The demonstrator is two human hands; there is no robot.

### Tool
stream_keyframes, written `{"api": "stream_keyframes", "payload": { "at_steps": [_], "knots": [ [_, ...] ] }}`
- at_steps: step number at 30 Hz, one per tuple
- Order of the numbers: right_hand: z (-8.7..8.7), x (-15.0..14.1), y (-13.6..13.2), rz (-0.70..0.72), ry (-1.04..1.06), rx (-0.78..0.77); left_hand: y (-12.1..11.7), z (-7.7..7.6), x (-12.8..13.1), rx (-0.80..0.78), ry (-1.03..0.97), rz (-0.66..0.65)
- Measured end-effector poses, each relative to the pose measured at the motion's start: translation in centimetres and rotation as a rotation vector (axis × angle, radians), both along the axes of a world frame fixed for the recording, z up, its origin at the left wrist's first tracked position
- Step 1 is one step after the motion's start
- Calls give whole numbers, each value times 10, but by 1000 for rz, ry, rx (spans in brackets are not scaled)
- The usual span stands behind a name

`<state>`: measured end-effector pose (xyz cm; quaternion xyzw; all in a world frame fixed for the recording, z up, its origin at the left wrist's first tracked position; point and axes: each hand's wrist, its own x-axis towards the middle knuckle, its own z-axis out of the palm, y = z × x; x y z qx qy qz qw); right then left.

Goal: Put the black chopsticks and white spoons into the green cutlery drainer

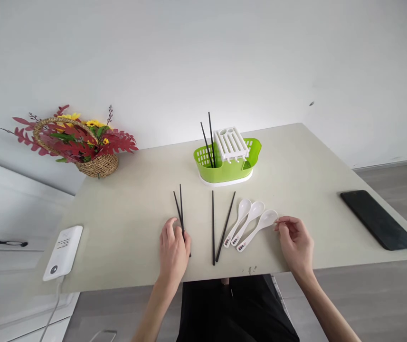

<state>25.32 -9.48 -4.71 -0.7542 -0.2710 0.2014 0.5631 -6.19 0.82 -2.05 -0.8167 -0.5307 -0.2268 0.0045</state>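
Observation:
My left hand (pixel 174 247) is closed around two black chopsticks (pixel 181 204) that cross, their upper ends pointing away from me. Two more black chopsticks (pixel 213 228) lie apart on the table to its right. Beside them, three white spoons (pixel 256 227) are fanned out, bowls away from me and labelled handles towards me. My right hand (pixel 296 242) rests right of the spoons with curled fingers. Its fingertips are at the bowl rim of the rightmost spoon; whether they touch it I cannot tell. Nothing shows between these fingers.
Behind the utensils stands a green basket (pixel 221 175) with a white slotted rack (pixel 231 142) and two upright black chopsticks (pixel 207 142). A woven flower basket (pixel 98 166) is at back left, a white corded device (pixel 62 251) at left, and a black phone (pixel 377 221) at right.

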Motion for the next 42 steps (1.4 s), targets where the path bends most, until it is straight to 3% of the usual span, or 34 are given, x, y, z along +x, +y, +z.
{"api": "stream_keyframes", "payload": {
  "at_steps": [10,15,17,19,23,28,31,33,36,39,42],
  "knots": [
    [0,2,0,-4,12,21,-2,4,-4,-189,-250,-86],
    [15,-16,-7,-25,13,112,-11,14,-5,-365,-433,-124],
    [27,-37,-11,34,-22,168,-20,19,-4,-471,-517,-106],
    [42,-62,-14,214,5,229,-31,24,-2,-597,-591,-76],
    [65,-115,-6,538,193,172,-46,29,-3,-700,-650,-89],
    [67,-157,16,578,284,31,-49,27,-14,-795,-764,-148],
    [69,-166,24,617,400,11,-47,26,-21,-860,-862,-124],
    [74,-168,29,715,533,23,-44,27,-25,-938,-902,-132],
    [81,-167,33,868,828,51,-36,30,-29,-1143,-955,-271],
    [80,-168,34,860,1048,40,-27,33,-33,-1327,-979,-447],
    [76,-172,34,813,1121,2,-22,35,-36,-1435,-951,-506]
  ]
}}
